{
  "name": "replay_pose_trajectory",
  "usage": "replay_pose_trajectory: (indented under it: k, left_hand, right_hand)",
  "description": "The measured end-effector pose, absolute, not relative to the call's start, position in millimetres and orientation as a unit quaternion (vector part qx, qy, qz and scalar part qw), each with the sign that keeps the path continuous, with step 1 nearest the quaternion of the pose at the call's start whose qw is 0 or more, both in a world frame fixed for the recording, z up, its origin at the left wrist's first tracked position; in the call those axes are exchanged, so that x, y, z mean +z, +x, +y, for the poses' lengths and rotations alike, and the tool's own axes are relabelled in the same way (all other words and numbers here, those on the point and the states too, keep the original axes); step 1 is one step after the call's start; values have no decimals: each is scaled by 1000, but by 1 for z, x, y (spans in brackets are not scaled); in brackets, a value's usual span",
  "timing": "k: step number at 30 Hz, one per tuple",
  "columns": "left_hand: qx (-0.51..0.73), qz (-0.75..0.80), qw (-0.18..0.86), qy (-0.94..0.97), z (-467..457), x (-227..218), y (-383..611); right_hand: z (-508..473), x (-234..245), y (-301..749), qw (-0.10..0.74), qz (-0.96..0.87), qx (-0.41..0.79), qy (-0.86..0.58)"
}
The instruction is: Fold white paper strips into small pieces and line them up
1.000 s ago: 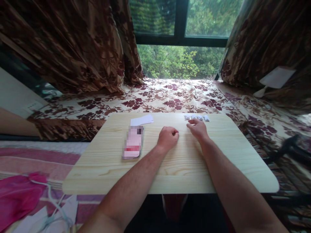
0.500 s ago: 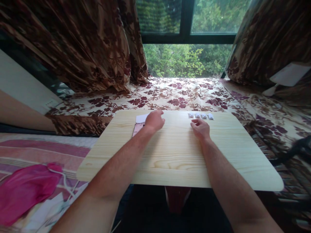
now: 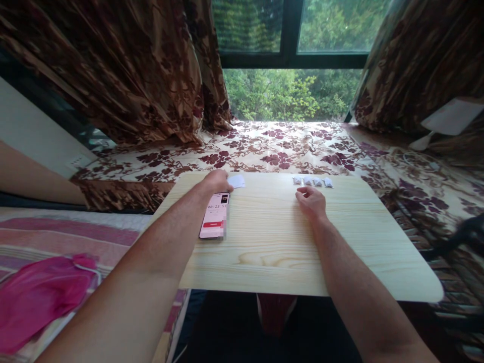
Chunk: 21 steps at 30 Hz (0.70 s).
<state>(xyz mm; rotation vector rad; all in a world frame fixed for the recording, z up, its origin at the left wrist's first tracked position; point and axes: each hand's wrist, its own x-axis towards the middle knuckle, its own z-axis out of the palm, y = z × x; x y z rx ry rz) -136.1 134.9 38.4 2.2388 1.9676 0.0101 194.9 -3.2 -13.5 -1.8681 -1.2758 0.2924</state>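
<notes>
At the far left of the wooden table, my left hand (image 3: 217,181) has its fingers closed at the left side of a small stack of white paper (image 3: 237,181); the fingertips are mostly hidden behind the hand. Just below it lies a phone (image 3: 214,217), screen up, showing a running timer. My right hand (image 3: 312,200) rests at the far side of the table with its fingers curled in, and nothing shows between them. Right behind its knuckles sits a row of several small white folded pieces (image 3: 313,181) on clear packets.
The pale wooden table (image 3: 264,242) stands against a ledge with a flowered cloth (image 3: 280,146), below a window. Curtains hang on both sides. A white lamp (image 3: 451,116) stands at the right, and a pink cloth (image 3: 49,297) lies on the striped bed at the left.
My left hand has moved left across the paper, uncovering its right part and the phone's screen. My right hand has stayed almost where it was.
</notes>
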Motion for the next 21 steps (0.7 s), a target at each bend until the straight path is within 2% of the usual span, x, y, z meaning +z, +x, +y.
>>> replay_pose_trajectory:
  k: [13, 21]
  left_hand:
    - [-10, 714, 83, 696, 144, 39, -165]
    - [78, 729, 85, 674, 137, 29, -180]
  right_hand:
    - [-3, -14, 194, 420, -511, 120, -741]
    - [-3, -14, 194, 420, -516, 125, -736]
